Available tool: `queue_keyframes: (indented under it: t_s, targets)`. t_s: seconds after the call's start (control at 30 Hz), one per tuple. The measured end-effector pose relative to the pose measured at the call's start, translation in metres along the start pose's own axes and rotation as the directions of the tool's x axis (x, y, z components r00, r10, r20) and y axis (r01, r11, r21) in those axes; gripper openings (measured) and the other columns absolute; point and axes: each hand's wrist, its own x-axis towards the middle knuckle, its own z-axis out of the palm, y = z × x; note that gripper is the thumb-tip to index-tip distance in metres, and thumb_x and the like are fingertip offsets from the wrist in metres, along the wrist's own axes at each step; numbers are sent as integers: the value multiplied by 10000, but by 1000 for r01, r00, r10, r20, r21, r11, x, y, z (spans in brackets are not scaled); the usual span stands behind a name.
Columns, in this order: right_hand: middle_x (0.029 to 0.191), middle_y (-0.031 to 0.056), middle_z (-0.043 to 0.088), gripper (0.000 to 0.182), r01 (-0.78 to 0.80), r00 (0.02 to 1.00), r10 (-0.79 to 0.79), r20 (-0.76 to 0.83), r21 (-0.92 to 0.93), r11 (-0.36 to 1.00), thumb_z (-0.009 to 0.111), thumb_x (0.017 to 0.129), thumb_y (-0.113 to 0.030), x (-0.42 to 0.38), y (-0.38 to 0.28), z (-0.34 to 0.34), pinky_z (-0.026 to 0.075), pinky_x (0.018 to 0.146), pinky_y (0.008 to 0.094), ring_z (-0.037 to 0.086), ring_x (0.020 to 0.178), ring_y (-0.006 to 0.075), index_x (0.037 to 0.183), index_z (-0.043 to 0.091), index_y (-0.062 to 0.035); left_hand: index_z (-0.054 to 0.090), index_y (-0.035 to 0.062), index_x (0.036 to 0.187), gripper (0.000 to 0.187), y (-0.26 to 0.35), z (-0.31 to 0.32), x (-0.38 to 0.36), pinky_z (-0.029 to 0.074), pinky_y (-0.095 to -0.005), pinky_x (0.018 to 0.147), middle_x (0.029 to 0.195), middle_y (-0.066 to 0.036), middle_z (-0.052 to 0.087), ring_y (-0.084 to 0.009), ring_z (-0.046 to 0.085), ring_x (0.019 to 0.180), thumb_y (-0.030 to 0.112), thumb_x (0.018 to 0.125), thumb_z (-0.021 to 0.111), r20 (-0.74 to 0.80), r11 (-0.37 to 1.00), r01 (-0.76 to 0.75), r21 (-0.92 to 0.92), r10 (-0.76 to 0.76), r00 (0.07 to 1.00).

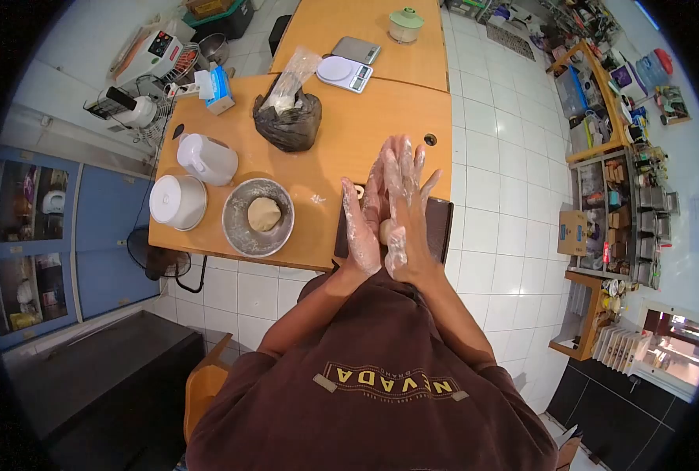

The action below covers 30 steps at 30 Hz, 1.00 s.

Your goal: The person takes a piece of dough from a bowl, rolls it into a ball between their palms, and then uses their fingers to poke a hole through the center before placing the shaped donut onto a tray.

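Note:
My left hand [362,229] and my right hand [406,208] are held palm to palm over the front of the table, fingers stretched out and dusted with white flour. Between the palms a small pale dough ball [385,230] shows in part. Beneath them lies a dark tray [439,224], mostly covered by my hands. A pale ring-shaped piece of dough [359,191] sits on it, partly hidden by my left hand. To the left stands a metal bowl [236,235], its wall floury, with a larger lump of dough [264,213] inside.
A white pitcher [208,160] and a white tub [177,202] stand left of the bowl. Farther back are a black plastic bag [288,128], a white scale [340,72], a grey scale [356,50], a tissue box [219,91] and a green-lidded container [405,26]. Shelves [612,165] line the right wall.

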Motion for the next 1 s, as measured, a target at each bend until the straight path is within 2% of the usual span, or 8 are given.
queue_keyframes:
  t_s: [0.13,0.3,0.33,0.47,0.57,0.63,0.77,1.0]
  targets:
    - [1743,252,51,979,137,987,-106,-125,275,952,79,1016,-742,4,-4,5,-146,1211,640,-21,1611,445,1671,165,-20,43,37,1681,1005,-7,-6,-9,27,-446,1303,1769,-107,31,-262,33,1628,780,1005,38,144,968,-143,204,115,983]
    - [1744,249,12,1015,25,995,8,-104,310,950,56,1002,-771,6,-18,-2,-164,1225,582,-48,1616,414,1677,78,-12,-11,34,1679,1172,21,7,3,11,-511,1292,1765,-145,-22,-326,-14,1627,905,895,0,205,793,-299,530,222,953]
    - [1745,250,9,1020,50,995,-21,-102,285,957,66,1001,-774,1,-14,6,-165,1224,584,-48,1615,415,1676,76,-9,-30,32,1676,1199,18,4,10,22,-527,1290,1767,-135,-49,-351,-35,1624,922,874,-6,172,838,-300,455,248,953]
    - [1744,249,9,1013,-5,980,97,-173,464,886,478,995,-579,12,-46,3,4,1260,592,9,1614,421,1667,-8,1,-62,30,1671,1239,-1,-9,9,13,-563,1279,1754,-174,-107,-376,-72,1618,949,842,-11,209,828,-316,463,244,947]
    - [1743,251,37,1082,15,979,44,-197,287,958,121,970,-825,16,-27,-5,-132,1241,571,-4,1618,407,1674,70,-4,-79,27,1667,1259,-3,-12,10,3,-576,1273,1740,-211,-139,-381,-93,1615,962,827,-11,369,716,-481,506,325,871]
    - [1744,249,35,1110,6,980,81,-183,430,903,114,951,-849,15,-11,-4,-123,1241,582,-7,1618,409,1675,64,-9,-90,39,1668,1263,3,-4,7,10,-582,1271,1739,-209,-156,-371,-110,1614,971,819,-6,382,719,-489,493,326,865]
    - [1744,248,23,1145,106,990,-69,-119,341,934,86,925,-878,-3,-9,8,-98,1242,596,-10,1613,432,1678,53,-16,-102,92,1677,1236,14,-2,18,52,-584,1273,1753,-151,-152,-337,-130,1615,975,822,18,189,828,-330,453,273,943]
    - [1743,247,23,1159,136,972,-32,-234,447,884,18,922,-872,14,-14,-4,38,1285,542,13,1616,407,1666,34,16,-148,75,1662,1303,-4,-6,9,130,-619,1255,1733,-156,-229,-392,-146,1604,1011,768,6,443,678,-485,553,253,860]
